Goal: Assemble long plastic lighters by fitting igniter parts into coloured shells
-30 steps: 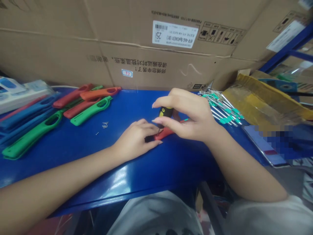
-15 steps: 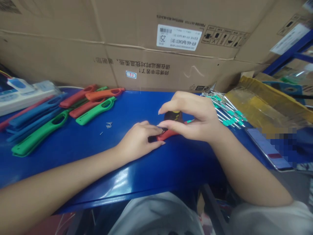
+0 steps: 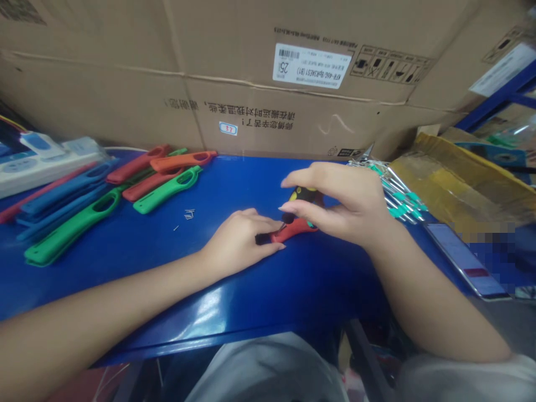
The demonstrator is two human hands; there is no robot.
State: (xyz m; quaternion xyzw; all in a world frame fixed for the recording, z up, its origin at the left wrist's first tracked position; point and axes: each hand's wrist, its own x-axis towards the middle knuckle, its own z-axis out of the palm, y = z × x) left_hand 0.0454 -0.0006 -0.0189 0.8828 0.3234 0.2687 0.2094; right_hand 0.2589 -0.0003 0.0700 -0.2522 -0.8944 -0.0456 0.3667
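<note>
Left hand (image 3: 240,243): lies low on the counter, fingers pressed together and curled onto the near end of the red handle, pinning it down.
Right hand (image 3: 347,204): raised over the work, thumb and fingers pinching the screwdriver from above, the other fingers arched.
Screwdriver (image 3: 305,195): stubby, rounded black-and-yellow grip, tilted; its thin shaft slants down to the red handle just beside the left fingertips.
Red handle (image 3: 295,229): smooth moulded plastic, long and narrow, flat on the counter between the two hands; a dark part shows at the end under the left fingers.
Counter (image 3: 251,296): glossy blue sheet with bright reflections near its front edge.
Loose handles (image 3: 167,190): matte plastic in green, red, orange and blue, each long with an oval hole, lying in a loose heap at the left, well apart from the hands.
Pins (image 3: 189,213): a few tiny metal slivers between the heap and the left hand.
Rods (image 3: 397,198): a bundle of thin shiny metal rods with teal plastic pieces, just beyond the right wrist.
Boxes (image 3: 251,78): creased brown cardboard with printed labels, along the back.
Phone (image 3: 460,257): flat, lying at the right.
</note>
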